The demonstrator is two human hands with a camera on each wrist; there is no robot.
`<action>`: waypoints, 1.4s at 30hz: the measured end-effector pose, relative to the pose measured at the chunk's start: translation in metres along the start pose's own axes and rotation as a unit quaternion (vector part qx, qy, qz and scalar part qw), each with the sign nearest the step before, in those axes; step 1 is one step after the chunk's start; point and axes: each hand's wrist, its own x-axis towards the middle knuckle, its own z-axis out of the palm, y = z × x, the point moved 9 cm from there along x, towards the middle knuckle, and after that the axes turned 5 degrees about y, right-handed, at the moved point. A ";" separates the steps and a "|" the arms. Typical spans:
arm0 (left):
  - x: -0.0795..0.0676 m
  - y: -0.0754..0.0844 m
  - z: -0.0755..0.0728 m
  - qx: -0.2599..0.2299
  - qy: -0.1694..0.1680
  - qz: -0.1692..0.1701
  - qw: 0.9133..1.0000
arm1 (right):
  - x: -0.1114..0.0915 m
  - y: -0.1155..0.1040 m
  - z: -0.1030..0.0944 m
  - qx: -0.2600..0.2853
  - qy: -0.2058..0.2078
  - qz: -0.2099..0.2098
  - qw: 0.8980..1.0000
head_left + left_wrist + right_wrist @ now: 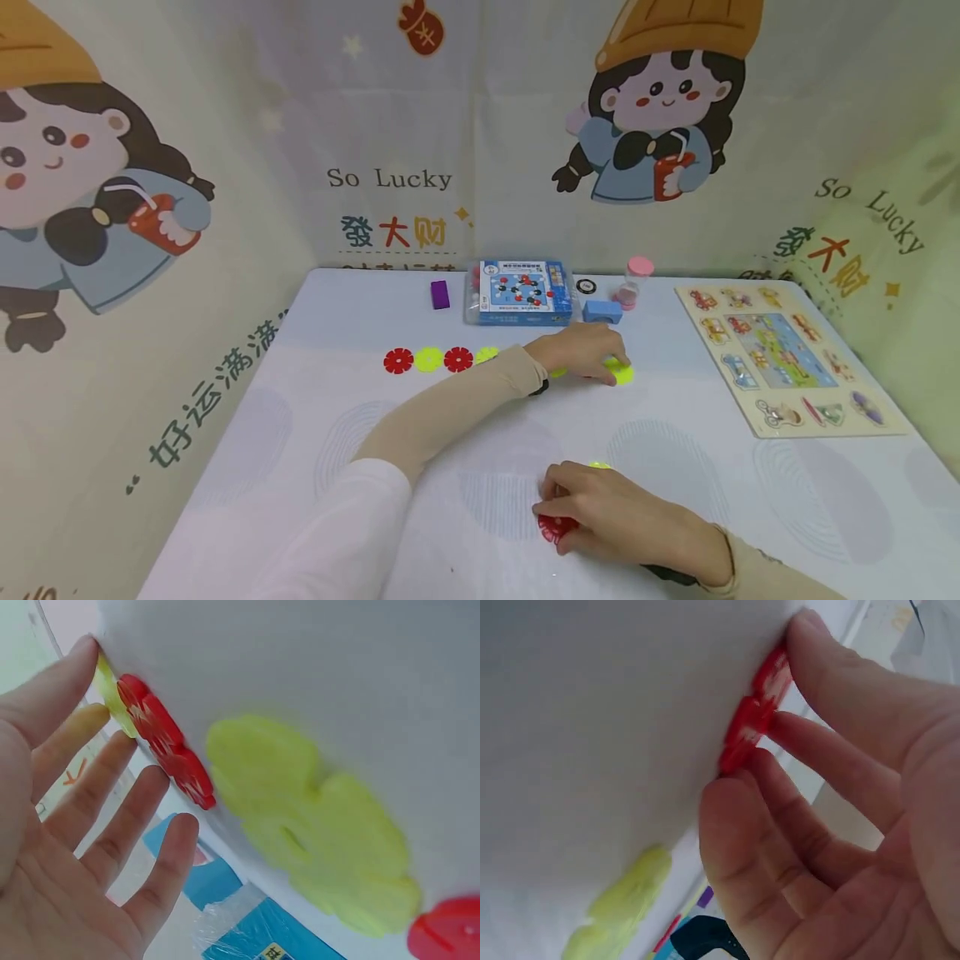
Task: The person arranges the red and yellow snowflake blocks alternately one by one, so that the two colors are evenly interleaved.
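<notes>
My left hand point(585, 347) reaches to the right end of a row of flower-shaped plastic discs and pinches a yellow snowflake disc point(621, 372) by its edges, thumb and index finger apart across it. In the left wrist view, a red disc point(161, 739) and a larger-looking yellow disc point(307, 817) lie beside that hand. Close to the table's near side, my right hand point(615, 508) grips a red snowflake disc point(557, 528) between thumb and fingers. Just behind the right hand, another yellow disc point(599, 465) is mostly hidden; it shows again in the right wrist view.
The row's left part has a red disc point(398, 361), a yellow one point(428, 359) and more, partly covered by my left arm. Along the back stand a purple block point(440, 294), a boxed set point(519, 293), a blue block point(602, 312) and a pink hourglass point(634, 282). A wooden puzzle board point(787, 358) lies right.
</notes>
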 end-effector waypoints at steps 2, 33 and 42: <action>0.001 0.000 0.001 0.001 -0.003 -0.006 1.000 | 0.001 0.003 0.001 0.011 -0.008 0.024 1.000; -0.005 -0.004 0.000 0.016 -0.006 -0.042 0.999 | 0.002 0.028 -0.010 0.094 -0.025 0.044 0.994; 0.001 0.001 -0.001 0.031 -0.002 -0.028 0.999 | -0.037 0.190 -0.091 0.006 0.089 0.226 0.970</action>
